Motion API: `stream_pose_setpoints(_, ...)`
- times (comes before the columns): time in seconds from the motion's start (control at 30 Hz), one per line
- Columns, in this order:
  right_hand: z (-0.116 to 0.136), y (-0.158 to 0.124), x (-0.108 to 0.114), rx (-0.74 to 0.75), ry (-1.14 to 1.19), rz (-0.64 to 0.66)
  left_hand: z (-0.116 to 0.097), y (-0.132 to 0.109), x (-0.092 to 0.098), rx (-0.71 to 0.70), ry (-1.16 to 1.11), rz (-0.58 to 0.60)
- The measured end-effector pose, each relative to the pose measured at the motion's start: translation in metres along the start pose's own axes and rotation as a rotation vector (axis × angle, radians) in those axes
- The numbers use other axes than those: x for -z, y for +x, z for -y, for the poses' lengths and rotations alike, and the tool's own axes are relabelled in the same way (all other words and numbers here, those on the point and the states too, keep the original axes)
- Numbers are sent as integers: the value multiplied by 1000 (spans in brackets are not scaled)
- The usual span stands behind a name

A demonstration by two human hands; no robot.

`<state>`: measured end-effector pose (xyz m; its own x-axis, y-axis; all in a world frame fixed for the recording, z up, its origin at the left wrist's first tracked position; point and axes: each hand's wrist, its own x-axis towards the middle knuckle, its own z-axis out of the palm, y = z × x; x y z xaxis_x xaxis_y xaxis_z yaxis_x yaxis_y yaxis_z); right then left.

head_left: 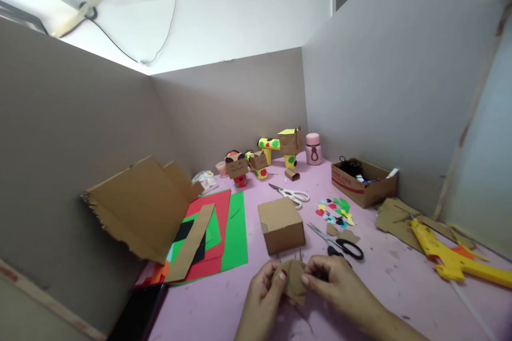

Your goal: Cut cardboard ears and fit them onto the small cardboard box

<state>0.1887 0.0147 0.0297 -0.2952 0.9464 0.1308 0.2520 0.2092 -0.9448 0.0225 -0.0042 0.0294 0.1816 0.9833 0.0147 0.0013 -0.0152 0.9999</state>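
Near the table's front edge, my left hand (266,293) pinches a small brown cardboard piece (295,281) by its left side. My right hand (334,279) is closed at the right edge of the same piece, thumb and fingers pressed together. Thin dark strands show above and below the piece; what they are I cannot tell. Just beyond the hands stands a closed cardboard box (280,224). Black-handled scissors (338,245) lie to its right, with small cardboard scraps (348,235) beside them. White-handled scissors (292,193) rest behind the box.
Left are coloured sheets (236,240), a large cardboard piece (140,202) and a dark phone-like slab (138,311). Right are paper cutouts (336,210), a supply box (366,184) and a yellow glue gun (452,261). Cardboard animal figures (237,168) and a pink flask (313,149) stand behind.
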Motion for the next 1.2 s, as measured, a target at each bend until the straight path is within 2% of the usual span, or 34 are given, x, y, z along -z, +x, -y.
stream_pose_setpoints(0.17, -1, -2, -2, -7, -45, -38, 7, 1, 0, -35, -67, 8)
stream_pose_setpoints(0.33, -8, 0, -4, -37, 36, -118, 12, 4, 1, -15, -184, -27)
stream_pose_setpoints(0.57, -15, 6, -9, -109, 344, 58, 10, 4, 2, -15, -274, 10)
stream_pose_setpoints(0.87, -19, 4, -24, -127, 535, 25, 28, 5, -9, -53, -409, -195)
stream_pose_setpoints(1.0, -22, 5, -28, -104, 559, 23, 25, 3, -19, -53, -472, -325)
stream_pose_setpoints(1.2, -17, 2, -21, -4, 489, 39, 17, 5, -28, -52, -487, -369)
